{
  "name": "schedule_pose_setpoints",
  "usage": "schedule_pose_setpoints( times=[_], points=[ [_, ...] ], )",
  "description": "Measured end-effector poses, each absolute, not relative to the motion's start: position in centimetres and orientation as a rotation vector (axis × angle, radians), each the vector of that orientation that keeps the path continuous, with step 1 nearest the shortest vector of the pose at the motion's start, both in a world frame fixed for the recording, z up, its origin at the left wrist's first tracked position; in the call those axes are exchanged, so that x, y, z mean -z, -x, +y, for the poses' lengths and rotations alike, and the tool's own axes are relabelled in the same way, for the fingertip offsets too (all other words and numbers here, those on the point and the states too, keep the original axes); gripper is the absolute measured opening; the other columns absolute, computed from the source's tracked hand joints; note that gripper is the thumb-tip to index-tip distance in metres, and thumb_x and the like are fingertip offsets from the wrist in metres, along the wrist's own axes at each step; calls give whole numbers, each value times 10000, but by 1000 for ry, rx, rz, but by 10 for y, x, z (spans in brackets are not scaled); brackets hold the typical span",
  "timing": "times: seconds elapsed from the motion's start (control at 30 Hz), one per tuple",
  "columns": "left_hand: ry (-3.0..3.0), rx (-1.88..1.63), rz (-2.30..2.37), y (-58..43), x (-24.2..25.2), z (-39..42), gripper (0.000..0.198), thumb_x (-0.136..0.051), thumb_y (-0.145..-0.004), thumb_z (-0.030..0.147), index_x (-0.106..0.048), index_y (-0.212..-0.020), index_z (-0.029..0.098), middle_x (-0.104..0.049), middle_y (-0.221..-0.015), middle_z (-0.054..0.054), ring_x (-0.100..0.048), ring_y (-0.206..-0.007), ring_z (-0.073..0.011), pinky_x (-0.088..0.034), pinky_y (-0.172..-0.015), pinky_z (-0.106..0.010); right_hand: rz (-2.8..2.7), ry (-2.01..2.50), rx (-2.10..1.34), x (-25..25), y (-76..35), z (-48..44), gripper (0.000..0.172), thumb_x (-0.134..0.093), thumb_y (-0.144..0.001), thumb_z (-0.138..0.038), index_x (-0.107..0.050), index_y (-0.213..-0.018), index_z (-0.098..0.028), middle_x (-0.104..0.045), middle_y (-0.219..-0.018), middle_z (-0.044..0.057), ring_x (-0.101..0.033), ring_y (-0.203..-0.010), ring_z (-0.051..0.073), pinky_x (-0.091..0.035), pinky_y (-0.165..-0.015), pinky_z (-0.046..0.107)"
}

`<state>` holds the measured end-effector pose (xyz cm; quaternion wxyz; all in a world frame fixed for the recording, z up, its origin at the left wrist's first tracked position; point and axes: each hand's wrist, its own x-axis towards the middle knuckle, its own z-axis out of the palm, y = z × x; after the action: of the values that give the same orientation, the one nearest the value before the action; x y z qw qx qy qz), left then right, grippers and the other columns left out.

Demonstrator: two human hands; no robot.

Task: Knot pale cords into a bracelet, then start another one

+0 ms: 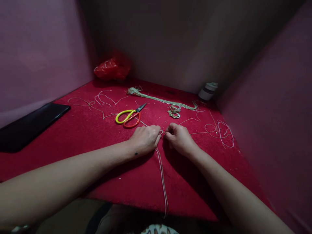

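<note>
My left hand (146,138) is closed, its fingertips pressed on thin pale cords near the middle of the red cloth. Just to the right, my right hand (179,138) pinches one of the cords, leaving a small gap between the two hands where a little knotted part shows. From under my left hand, long loose cords (162,178) run toward me and over the table's front edge. Other thin strands (201,132) trail out to the right past my right hand. Scissors (130,117) with one yellow and one red handle lie just beyond my left hand.
A bundle of pale green cords (162,98) stretches across the back, with braided loops (174,111) in front of it. A red plastic bag (112,69) sits back left, a white container (208,91) back right. A flat black object (36,125) lies left. Pinkish walls flank the red tabletop (97,182).
</note>
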<state>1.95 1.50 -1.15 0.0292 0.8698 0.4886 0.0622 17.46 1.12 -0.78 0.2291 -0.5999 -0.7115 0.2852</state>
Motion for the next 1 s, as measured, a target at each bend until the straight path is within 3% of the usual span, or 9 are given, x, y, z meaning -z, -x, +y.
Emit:
schedule_pose_setpoints(
  times=[0.1, 0.3, 0.6, 1.0],
  points=[
    [-2686, -194, 1504, -20, 12, 15, 241, -345, -892, 285, -547, -890, 154, -637, -839, -92, -625, -767, -255, -438, -622, -337, -1921, 1648, -931, 8, -176, 15, 103, -413, -762, -144, -451, -681, -194, -473, -428, -57, -429, -343, 86, -298, -405, 186],
    [-2688, -184, 1509, -20, 12, 15, 248, -336, -899, 280, -547, -908, 151, -639, -842, -95, -623, -747, -253, -428, -610, -337, -2045, 1634, -693, 8, -178, 23, 102, -534, -714, -138, -540, -615, -162, -567, -586, 0, -488, -565, 107, -328, -543, 207],
    [-2694, -163, 1492, -20, 15, 16, 227, -352, -888, 229, -562, -936, 159, -636, -840, -83, -612, -723, -223, -372, -569, -294, -2100, 1717, -489, 10, -175, 28, 115, -544, -747, -145, -657, -723, -146, -676, -726, 80, -576, -674, 168, -345, -607, 247],
    [-2686, -128, 1496, -21, 13, 17, 225, -358, -878, 221, -572, -912, 156, -636, -845, -72, -609, -728, -218, -330, -551, -281, -2113, 1801, -434, 8, -173, 25, 135, -521, -748, -163, -655, -741, -166, -681, -739, 68, -586, -688, 167, -357, -619, 246]
  ],
)
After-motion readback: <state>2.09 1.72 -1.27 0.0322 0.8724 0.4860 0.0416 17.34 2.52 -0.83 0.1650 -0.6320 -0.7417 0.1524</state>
